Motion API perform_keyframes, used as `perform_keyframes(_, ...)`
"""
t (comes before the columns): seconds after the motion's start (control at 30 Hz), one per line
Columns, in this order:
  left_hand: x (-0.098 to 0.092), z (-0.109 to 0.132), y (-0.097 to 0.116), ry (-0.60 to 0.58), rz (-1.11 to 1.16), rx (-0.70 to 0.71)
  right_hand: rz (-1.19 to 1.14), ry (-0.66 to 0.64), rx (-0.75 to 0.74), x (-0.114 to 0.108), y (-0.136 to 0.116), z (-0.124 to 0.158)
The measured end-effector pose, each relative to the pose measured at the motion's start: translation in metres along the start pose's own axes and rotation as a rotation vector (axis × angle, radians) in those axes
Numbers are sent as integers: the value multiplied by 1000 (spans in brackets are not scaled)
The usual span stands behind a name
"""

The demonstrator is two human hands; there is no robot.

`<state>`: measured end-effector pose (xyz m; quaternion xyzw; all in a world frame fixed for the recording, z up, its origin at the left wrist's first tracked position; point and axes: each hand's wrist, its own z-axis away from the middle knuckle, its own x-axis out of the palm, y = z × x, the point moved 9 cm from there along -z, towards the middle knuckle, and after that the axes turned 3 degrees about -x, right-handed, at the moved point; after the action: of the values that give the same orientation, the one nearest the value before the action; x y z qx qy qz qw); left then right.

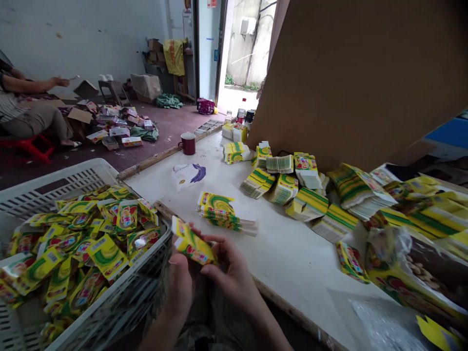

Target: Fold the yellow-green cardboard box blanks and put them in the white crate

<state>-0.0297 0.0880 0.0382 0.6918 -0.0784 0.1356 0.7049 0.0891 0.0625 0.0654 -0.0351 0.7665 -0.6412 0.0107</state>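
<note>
Grip: our left hand [179,280] and right hand [232,268] both hold one carton [194,245] | Place: between crate [117,285] and table [285,258] | Risk, we judge: carton may crease if we squeeze hard, or fall if our fingertips slip.

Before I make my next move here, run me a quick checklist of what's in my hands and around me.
1. Yellow carton held by left hand and right hand: ok.
2. Contents of that carton: cannot tell.
3. Carton stack on the table, just beyond the hands: ok.
4. All small filled-looking packs in the white basket: not ok, a loose pack lies on the table at right.
5. Maroon mug upright, apart from the carton stack: ok.
</note>
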Motion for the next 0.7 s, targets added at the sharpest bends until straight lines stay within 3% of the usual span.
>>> perform_keyframes(0.1, -1, 1, -13, -30, 96, -53, -34, 39, -1, -18, -3, -4)
perform_keyframes(0.2, -8, -4, -15, -29, 57, -77, 140, 84, -63, -39, -10, -4)
perform_keyframes(0.33, -17, -14, 11, -131, 25, 36, 556, 81, -240, -59, -33, -1)
perform_keyframes(0.43, -7, -13, 22, -303, -248, 67, 865, -99, -334, -44, -40, 1)
perform_keyframes(0.53, 14, -5, 3, -490, -609, -26, 894, -284, -379, -18, -39, 7)
perform_keyframes(0.57, 19, -2, -2, -512, -677, -33, 863, -243, -392, -16, -41, 7)
perform_keyframes(0.7, 25, 2, -5, -420, -823, 45, 586, 259, -309, -49, -39, 10)
